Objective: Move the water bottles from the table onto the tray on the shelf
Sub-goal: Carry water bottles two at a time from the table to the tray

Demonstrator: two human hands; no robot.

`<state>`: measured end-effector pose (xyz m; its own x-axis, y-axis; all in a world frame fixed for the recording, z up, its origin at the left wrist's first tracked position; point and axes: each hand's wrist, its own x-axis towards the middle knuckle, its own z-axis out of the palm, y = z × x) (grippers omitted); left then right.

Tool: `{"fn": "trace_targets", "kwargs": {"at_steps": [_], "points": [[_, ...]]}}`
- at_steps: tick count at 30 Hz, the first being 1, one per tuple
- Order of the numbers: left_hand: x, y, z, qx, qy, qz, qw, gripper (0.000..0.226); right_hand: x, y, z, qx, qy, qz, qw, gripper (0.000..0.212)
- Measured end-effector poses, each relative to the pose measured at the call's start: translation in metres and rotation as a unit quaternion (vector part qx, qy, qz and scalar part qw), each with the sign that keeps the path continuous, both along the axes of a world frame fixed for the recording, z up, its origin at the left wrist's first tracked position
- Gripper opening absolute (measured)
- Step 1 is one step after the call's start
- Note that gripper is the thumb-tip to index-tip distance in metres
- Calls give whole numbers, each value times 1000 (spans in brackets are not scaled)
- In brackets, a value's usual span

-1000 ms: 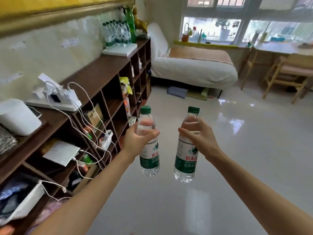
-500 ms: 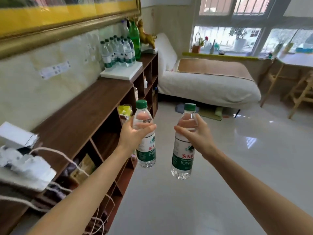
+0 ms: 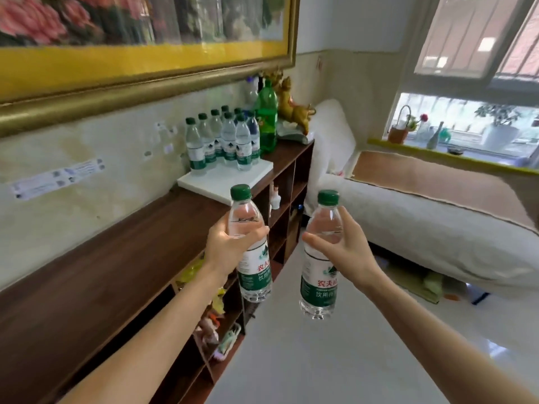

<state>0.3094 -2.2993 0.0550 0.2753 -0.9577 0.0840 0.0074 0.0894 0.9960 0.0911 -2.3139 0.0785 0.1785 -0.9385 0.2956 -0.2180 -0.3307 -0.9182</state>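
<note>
My left hand [image 3: 229, 246] grips a clear water bottle [image 3: 253, 269] with a green cap and green label, held upright. In my right hand [image 3: 345, 247] is a second, matching water bottle [image 3: 319, 284], also upright. Both bottles hang in the air in front of the long brown shelf [image 3: 116, 258]. Farther along the shelf top lies a white tray [image 3: 227, 182]. Several water bottles [image 3: 224, 141] of the same kind stand on its far part, and its near part is bare.
A tall green soda bottle [image 3: 267, 118] and a golden figurine [image 3: 291, 106] stand behind the tray. A large framed picture [image 3: 145, 53] hangs over the shelf. A white bed [image 3: 423, 223] lies to the right, across a shiny white floor [image 3: 335, 360].
The view has moved forward along the shelf, so the tray and its bottles are closer and larger. Both hands still hold their bottles upright, now raised slightly higher in view.
</note>
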Motion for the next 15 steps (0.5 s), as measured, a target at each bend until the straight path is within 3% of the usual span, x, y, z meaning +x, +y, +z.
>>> {"fn": "trace_targets", "kwargs": {"at_steps": [3,8,15], "points": [[12,-60,5,1,5,51,999,50,14,-79,10,-3,-4,41,999,39],[56,-157,3,-8,-12,103,995,24,63,-197,10,-10,-10,85,996,37],[131,-272,0,-4,-3,171,985,18,150,-326,17,-16,3,136,991,40]]}}
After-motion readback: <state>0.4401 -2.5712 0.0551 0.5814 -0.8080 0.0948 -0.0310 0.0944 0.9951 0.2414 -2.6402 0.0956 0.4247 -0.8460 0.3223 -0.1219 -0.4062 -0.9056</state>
